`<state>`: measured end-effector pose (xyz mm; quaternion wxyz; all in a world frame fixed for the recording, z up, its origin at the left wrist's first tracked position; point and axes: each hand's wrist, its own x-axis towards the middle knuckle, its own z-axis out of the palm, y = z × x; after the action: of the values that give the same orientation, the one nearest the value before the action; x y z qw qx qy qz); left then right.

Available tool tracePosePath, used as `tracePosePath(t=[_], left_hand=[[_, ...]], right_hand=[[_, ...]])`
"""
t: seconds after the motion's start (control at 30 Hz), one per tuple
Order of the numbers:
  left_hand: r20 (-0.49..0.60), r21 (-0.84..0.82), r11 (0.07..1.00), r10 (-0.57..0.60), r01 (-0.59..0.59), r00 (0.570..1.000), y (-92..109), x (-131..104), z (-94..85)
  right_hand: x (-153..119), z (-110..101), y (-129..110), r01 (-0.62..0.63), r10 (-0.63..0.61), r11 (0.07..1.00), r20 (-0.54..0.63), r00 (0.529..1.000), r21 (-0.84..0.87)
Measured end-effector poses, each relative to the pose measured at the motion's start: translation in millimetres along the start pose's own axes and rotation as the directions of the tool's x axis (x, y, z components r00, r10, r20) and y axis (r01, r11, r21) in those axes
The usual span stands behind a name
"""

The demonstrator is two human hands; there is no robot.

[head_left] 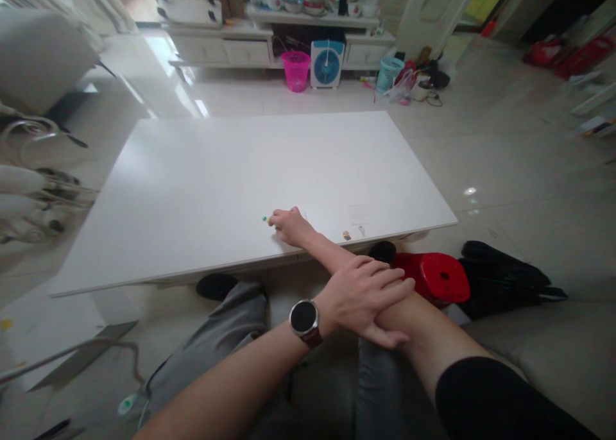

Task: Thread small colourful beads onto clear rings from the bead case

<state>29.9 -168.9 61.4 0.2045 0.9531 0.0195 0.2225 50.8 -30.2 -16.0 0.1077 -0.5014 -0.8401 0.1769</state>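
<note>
Here, a small green and yellow thing (264, 219) is on the white desk (216, 164), just left of the middle of the frame. It lies at the left end of our right hand (290, 226), the nearer one. We cannot tell if its grip pinches the thing, or which way the long side points. Our left hand (368, 292) rests spread on our right forearm (332, 251).

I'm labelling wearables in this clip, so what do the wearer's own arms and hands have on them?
Both the left hand and right hand are ungloved. The left wrist wears a watch with a round dark face, silver-coloured rim and brown strap. A black sleeve covers the upper right arm; no left sleeve shows.
</note>
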Motion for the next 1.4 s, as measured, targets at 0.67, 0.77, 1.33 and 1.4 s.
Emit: tracePosePath(t=[0.67,0.77,1.33,1.4], left_hand=[[0.112,0.022,0.995,0.094,-0.097,0.989,-7.7,0.3,-4.1],[0.130,0.016,0.995,0.096,-0.099,0.987,-6.3,0.0,-9.1],[0.230,0.070,0.991,0.091,-0.110,0.969,5.5,7.9,-25.7],[0.220,0.066,0.991,0.101,-0.118,0.970,3.4,7.0,-21.0]], right_hand=[[-0.7,2.8,-2.2,0.027,-0.027,1.000,0.022,0.999,-0.016],[-0.8,2.9,-2.0,0.029,-0.029,0.999,0.027,0.999,-0.023],[5.1,13.2,-10.1,0.102,-0.102,0.991,0.010,0.995,-0.091],[3.5,15.0,-9.7,0.117,-0.116,0.986,0.013,0.993,-0.120]])
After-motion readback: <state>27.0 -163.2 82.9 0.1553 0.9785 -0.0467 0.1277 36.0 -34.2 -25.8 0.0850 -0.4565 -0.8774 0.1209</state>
